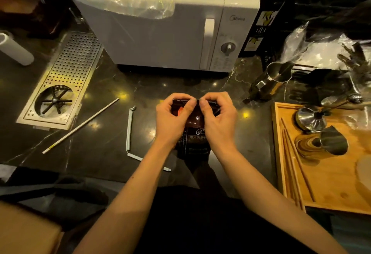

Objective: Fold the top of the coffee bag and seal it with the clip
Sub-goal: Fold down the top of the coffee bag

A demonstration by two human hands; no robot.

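Observation:
A dark coffee bag with white lettering stands upright on the black marble counter, centre of view. My left hand and my right hand both pinch its top edge, thumbs and forefingers meeting at the middle of the bag's rim. The top strip is bent over between my fingers. A long pale grey-blue sealing clip lies hinged wide apart on the counter just left of my left forearm, one arm pointing away, the other running under my forearm toward the bag's base.
A white microwave stands behind the bag. A perforated steel rinser tray and a thin white stick lie to the left. At right, a wooden tray holds metal jugs and chopsticks; a steel pitcher stands beyond it.

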